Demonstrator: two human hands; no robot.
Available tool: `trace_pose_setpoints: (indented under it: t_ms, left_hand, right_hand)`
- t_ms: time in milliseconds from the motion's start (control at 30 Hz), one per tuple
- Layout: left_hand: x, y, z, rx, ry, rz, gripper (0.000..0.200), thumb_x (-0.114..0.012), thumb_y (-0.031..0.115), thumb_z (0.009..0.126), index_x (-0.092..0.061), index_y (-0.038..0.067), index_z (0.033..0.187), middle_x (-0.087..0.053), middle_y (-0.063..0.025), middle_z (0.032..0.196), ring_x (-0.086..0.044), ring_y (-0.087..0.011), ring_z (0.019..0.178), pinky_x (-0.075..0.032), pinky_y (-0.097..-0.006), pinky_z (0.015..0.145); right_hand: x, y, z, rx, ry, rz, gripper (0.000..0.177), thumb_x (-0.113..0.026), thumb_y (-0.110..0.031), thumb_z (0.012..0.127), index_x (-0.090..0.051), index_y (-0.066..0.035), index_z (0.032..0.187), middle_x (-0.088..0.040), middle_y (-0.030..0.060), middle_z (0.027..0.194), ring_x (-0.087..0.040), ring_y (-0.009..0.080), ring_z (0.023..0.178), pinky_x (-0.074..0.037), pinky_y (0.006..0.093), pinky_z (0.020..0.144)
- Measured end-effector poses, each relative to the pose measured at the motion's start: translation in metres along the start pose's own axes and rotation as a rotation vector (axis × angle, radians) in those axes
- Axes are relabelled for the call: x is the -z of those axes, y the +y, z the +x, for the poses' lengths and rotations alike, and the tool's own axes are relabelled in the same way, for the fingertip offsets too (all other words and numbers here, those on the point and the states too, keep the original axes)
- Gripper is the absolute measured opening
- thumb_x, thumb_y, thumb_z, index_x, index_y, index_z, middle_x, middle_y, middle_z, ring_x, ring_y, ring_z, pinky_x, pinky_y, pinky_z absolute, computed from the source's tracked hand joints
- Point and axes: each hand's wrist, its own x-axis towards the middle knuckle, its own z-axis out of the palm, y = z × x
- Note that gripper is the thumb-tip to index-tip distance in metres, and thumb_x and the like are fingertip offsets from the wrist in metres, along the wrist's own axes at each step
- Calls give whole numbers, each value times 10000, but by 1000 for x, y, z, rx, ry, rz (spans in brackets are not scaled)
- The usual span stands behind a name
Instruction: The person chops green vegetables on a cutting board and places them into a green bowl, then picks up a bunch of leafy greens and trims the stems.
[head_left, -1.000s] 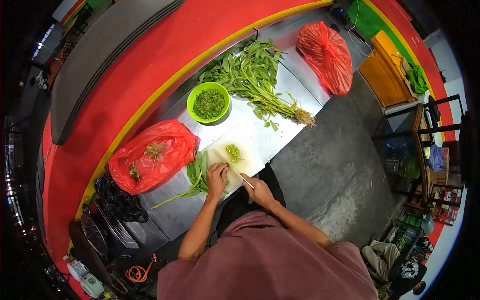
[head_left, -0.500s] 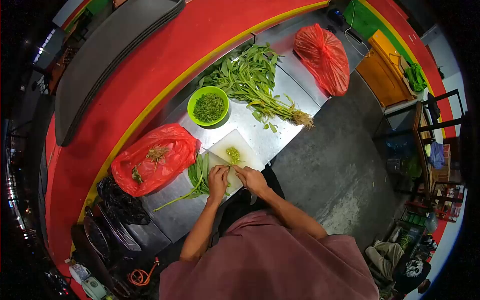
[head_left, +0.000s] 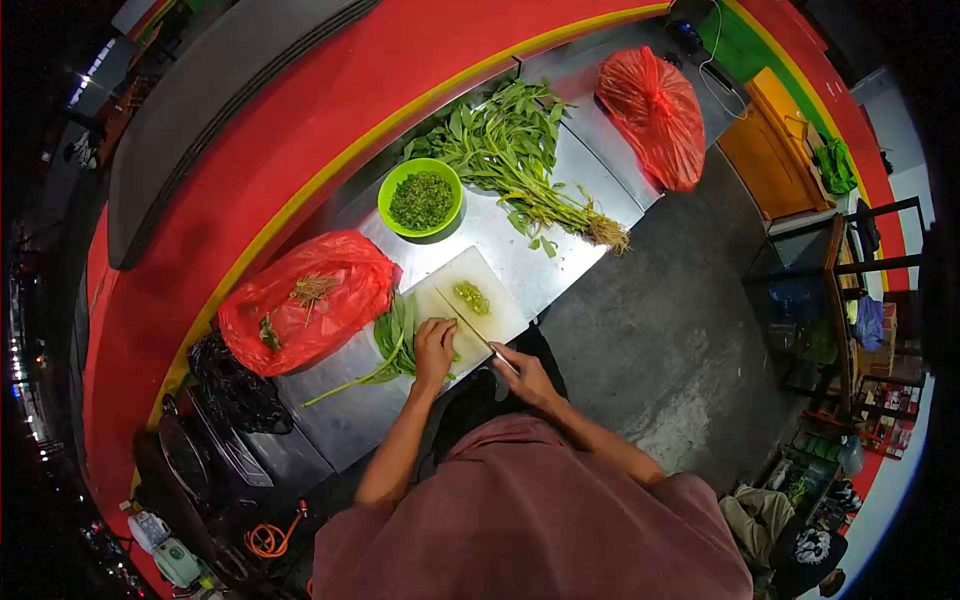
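My right hand (head_left: 526,377) is wrapped round the handle of a knife (head_left: 468,325), whose thin blade lies across the white cutting board (head_left: 487,268). Beyond the blade sits a small heap of chopped green stems (head_left: 470,297). My left hand (head_left: 434,350) has its fingers curled over the leafy greens (head_left: 394,335) at the board's left side, just left of the blade. Leaves and one long stem stick out to the left of that hand. What lies directly under its fingers is hidden.
A green bowl (head_left: 450,207) of chopped greens stands behind the board. A bunch of rooted greens (head_left: 510,150) lies farther back. An open red plastic bag (head_left: 350,270) with root scraps is at left; a tied red bag (head_left: 655,120) sits far right. The metal table (head_left: 560,270) ends at right.
My right hand has moved right and slightly down, away from my left hand, and the knife's blade now shows across the board. My left hand has stayed on the greens.
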Motion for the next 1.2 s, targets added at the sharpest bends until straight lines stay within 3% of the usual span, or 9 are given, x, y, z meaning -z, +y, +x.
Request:
trace_pose_setpoints:
  t_ms: [33,200,333,467,600,667,800,967,1200]
  left_hand:
    - [0,1,0,15,2,1,155,-694,-15,884,-730,-8,1034,-676,-163,948,-655,-357,907,-517,-430,835]
    - [4,2,-1,10,-6,-2,164,-689,-19,893,-725,-10,1053,-671,-162,961,-656,-357,908,-522,-421,839]
    - [5,-1,0,58,-28,-41,198,-686,-25,892,-729,2,1084,-675,-168,963,-661,-359,920,-522,-423,846]
    - [4,0,-1,10,2,-13,167,-675,-26,893,-720,-18,1054,-658,-171,954,-642,-369,910,-513,-436,830]
    - [3,-10,-4,45,-10,-26,168,-676,-16,894,-725,-19,1055,-676,-172,966,-661,-358,928,-522,-422,844]
    - [3,-16,-6,42,0,-50,168,-677,-14,898,-722,-26,1059,-673,-172,964,-660,-346,921,-523,-413,837]
    - [6,-10,-5,29,13,-38,176,-671,-25,901,-720,-20,1070,-663,-168,952,-658,-329,901,-525,-397,821]
    - [7,-8,-5,52,3,-57,182,-673,-20,899,-727,-12,1073,-661,-164,956,-659,-332,900,-525,-398,823]
    - [10,2,2,-7,-76,13,167,-696,41,900,-753,12,1054,-670,-145,983,-637,-344,937,-502,-436,842]
  right_hand:
    - [-6,11,-6,95,35,-15,449,-605,-241,1040,-568,-90,1462,-744,234,1114,-711,203,857,-544,360,822]
    - [-3,20,-13,-191,-106,75,459,-607,-241,1043,-559,-88,1472,-741,224,1146,-714,201,899,-535,350,814]
    - [-2,46,-2,59,36,77,459,-624,-229,1042,-561,-94,1477,-747,213,1137,-704,194,905,-539,348,815]
    - [-2,46,-2,127,69,57,454,-627,-227,1043,-564,-92,1472,-745,208,1144,-716,215,886,-545,340,802]
    - [-4,25,-10,-90,-117,-8,442,-621,-236,1045,-572,-118,1468,-730,208,1215,-725,234,946,-559,362,833]
    - [-21,53,-11,189,20,57,442,-615,-244,1048,-570,-132,1474,-744,190,1185,-722,231,882,-558,367,801]
    - [-7,52,-5,-49,-39,107,449,-604,-269,1052,-567,-149,1482,-738,192,1212,-735,259,1020,-548,407,890]
    - [-6,48,7,129,99,-76,436,-604,-248,1046,-583,-53,1435,-729,233,1173,-738,278,992,-545,362,888]
    - [2,15,15,79,34,-44,428,-624,-230,1029,-594,-50,1416,-717,243,1169,-724,353,1038,-541,404,909]
